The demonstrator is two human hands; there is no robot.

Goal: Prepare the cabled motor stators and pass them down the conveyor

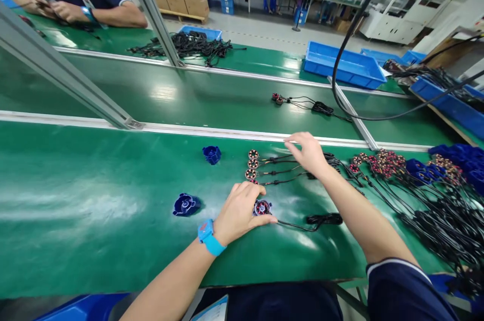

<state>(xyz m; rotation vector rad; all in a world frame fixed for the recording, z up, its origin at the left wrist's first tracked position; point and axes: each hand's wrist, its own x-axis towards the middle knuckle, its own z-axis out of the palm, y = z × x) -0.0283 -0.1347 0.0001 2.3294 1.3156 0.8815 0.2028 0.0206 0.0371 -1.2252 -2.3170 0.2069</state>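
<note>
My left hand (pixel 238 210), with a blue wristband (pixel 209 238), rests on the green mat, thumb and fingers curled round a small wound motor coil (pixel 262 207) whose black cable (pixel 321 220) trails right. My right hand (pixel 308 152) reaches over a short row of similar coils (pixel 252 164), fingers stretched out and slightly bent above their black leads, gripping nothing that I can see. Two blue plastic caps lie to the left, one (pixel 212 154) farther away and one (pixel 186 205) nearer.
A heap of coils with black cables (pixel 416 195) and blue caps (pixel 461 159) fills the right side. Beyond a metal rail (pixel 189 129) runs a green conveyor with one wired coil (pixel 302 104). Blue trays (pixel 344 66) and another person's hands (pixel 64 11) lie further back.
</note>
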